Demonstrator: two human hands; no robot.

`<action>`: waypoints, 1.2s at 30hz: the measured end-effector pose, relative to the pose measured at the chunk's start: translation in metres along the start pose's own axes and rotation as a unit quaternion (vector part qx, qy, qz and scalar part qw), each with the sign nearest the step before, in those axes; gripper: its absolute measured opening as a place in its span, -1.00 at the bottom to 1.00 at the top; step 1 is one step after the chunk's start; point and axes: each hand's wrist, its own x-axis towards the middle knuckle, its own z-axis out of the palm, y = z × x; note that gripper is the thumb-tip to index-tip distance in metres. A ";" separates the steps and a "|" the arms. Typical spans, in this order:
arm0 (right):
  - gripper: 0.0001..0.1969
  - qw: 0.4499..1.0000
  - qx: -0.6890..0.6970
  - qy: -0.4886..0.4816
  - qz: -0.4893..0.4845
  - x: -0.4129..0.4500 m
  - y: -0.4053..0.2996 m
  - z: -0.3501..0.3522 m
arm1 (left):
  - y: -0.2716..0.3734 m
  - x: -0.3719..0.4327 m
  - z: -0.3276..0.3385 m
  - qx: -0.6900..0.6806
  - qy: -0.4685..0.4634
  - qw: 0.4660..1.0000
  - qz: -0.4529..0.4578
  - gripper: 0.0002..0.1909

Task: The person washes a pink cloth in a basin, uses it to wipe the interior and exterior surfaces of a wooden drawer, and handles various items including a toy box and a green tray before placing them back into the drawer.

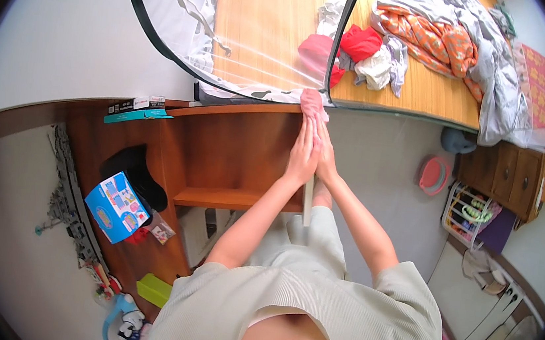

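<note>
A pink sock is pressed between my left hand and my right hand, whose palms face each other with the fingers stretched forward. The sock's far end sticks out past the fingertips, by the corner of the mesh net's dark frame. Beyond it, on the wooden bed surface, lie a red cloth, a crumpled white cloth and a greyish cloth. More pink and red fabric shows through the mesh. Parts of the sock are hidden by my hands.
A brown wooden shelf unit stands left of my hands. A grey quilt with orange fabric lies on the bed at the right. The net's dark edge crosses the bed. A pink basin and wooden drawers are at the right.
</note>
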 end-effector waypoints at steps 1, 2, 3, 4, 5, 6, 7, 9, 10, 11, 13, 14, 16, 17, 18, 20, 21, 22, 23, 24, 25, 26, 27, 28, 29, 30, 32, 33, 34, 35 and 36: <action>-0.48 1.000 -0.012 -0.005 -0.016 0.014 0.002 -0.003 | 0.000 0.012 0.002 0.018 0.019 1.000 0.008 -0.41; -0.50 0.999 -0.023 -0.011 -0.033 0.028 0.004 -0.007 | 0.001 0.025 0.006 0.025 0.046 0.999 0.010 -0.40; -0.50 0.999 -0.023 -0.021 -0.032 0.037 0.008 -0.011 | 0.003 0.033 0.009 0.025 0.054 0.998 0.003 -0.40; -0.50 0.999 0.035 -0.027 -0.023 0.046 0.012 -0.015 | 0.005 0.041 0.011 0.093 0.057 0.994 0.004 -0.40; -0.51 0.995 0.093 -0.032 -0.012 0.054 0.016 -0.020 | 0.007 0.048 0.014 0.162 0.059 0.985 0.003 -0.40; -0.51 0.994 0.096 -0.041 -0.010 0.059 0.021 -0.022 | 0.008 0.054 0.015 0.208 0.075 0.975 0.014 -0.39; -0.50 0.997 0.030 -0.054 -0.047 0.062 0.027 -0.025 | 0.010 0.058 0.017 0.211 0.080 0.974 0.007 -0.39; -0.49 0.991 -0.057 -0.073 -0.095 0.071 0.036 -0.025 | 0.011 0.064 0.022 0.274 0.096 0.957 0.004 -0.41; -0.49 0.988 -0.079 -0.077 -0.104 0.073 0.039 -0.024 | 0.011 0.066 0.024 0.307 0.105 0.946 0.008 -0.38; -0.49 0.985 -0.099 -0.080 -0.114 0.078 0.042 -0.021 | 0.010 0.069 0.027 0.310 0.109 0.944 0.004 -0.38; -0.49 0.980 -0.131 -0.083 -0.128 0.082 0.048 -0.016 | 0.014 0.076 0.032 0.358 0.110 0.926 -0.055 -0.32; -0.49 0.976 -0.148 -0.084 -0.133 0.082 0.051 -0.015 | 0.016 0.081 0.036 0.361 0.112 0.924 -0.060 -0.32; -0.48 0.969 -0.180 -0.085 -0.144 0.084 0.058 -0.011 | 0.018 0.090 0.046 0.457 0.104 0.874 -0.127 -0.26; -0.48 0.966 -0.196 -0.084 -0.148 0.086 0.061 -0.011 | 0.019 0.094 0.049 0.459 0.104 0.872 -0.133 -0.26; -0.48 0.961 -0.212 -0.085 -0.155 0.087 0.062 -0.008 | 0.020 0.099 0.052 0.498 0.096 0.845 -0.168 -0.26; -0.48 0.953 -0.238 -0.086 -0.165 0.090 0.063 -0.003 | 0.014 0.106 0.052 0.546 0.098 0.808 -0.198 -0.27; -0.48 0.949 -0.252 -0.086 -0.170 0.092 0.064 -0.001 | 0.013 0.109 0.052 0.546 0.099 0.807 -0.202 -0.27; -0.48 0.944 -0.268 -0.084 -0.174 0.094 0.066 0.001 | 0.012 0.111 0.051 0.570 0.073 0.794 -0.201 -0.29; -0.48 0.939 -0.281 -0.085 -0.178 0.094 0.066 0.003 | 0.011 0.113 0.049 0.592 0.046 0.779 -0.199 -0.31; -0.48 0.934 -0.294 -0.088 -0.184 0.094 0.067 0.005 | 0.005 0.114 0.043 0.601 0.035 0.777 -0.184 -0.33; -0.48 0.929 -0.307 -0.090 -0.188 0.093 0.066 0.007 | 0.003 0.112 0.043 0.600 0.038 0.776 -0.191 -0.33; -0.48 0.923 -0.319 -0.094 -0.195 0.092 0.066 0.009 | 0.001 0.109 0.043 0.628 0.017 0.756 -0.183 -0.32; -0.48 0.917 -0.333 -0.097 -0.198 0.093 0.066 0.011 | 0.002 0.108 0.041 0.654 -0.003 0.736 -0.172 -0.31; -0.48 0.910 -0.347 -0.100 -0.205 0.091 0.066 0.012 | 0.002 0.105 0.037 0.619 0.028 0.768 -0.164 -0.31; -0.48 0.903 -0.359 -0.106 -0.211 0.091 0.065 0.013 | 0.003 0.101 0.034 0.618 0.032 0.767 -0.169 -0.31; -0.48 0.895 -0.374 -0.109 -0.219 0.089 0.066 0.014 | 0.007 0.097 0.032 0.565 0.051 0.811 -0.144 -0.30; -0.48 0.877 -0.397 -0.128 -0.237 0.087 0.066 0.011 | 0.013 0.085 0.027 0.508 0.075 0.849 -0.122 -0.29; -0.48 0.866 -0.413 -0.138 -0.246 0.083 0.066 0.010 | 0.015 0.078 0.026 0.466 0.113 0.870 -0.114 -0.28; -0.48 0.848 -0.439 -0.150 -0.254 0.081 0.067 0.008 | 0.018 0.071 0.026 0.422 0.151 0.888 -0.105 -0.27; -0.48 0.822 -0.478 -0.164 -0.263 0.074 0.067 0.006 | 0.021 0.062 0.026 0.421 0.156 0.887 -0.109 -0.27; -0.48 0.790 -0.520 -0.177 -0.274 0.070 0.065 0.006 | 0.025 0.051 0.027 0.392 0.170 0.895 -0.126 -0.27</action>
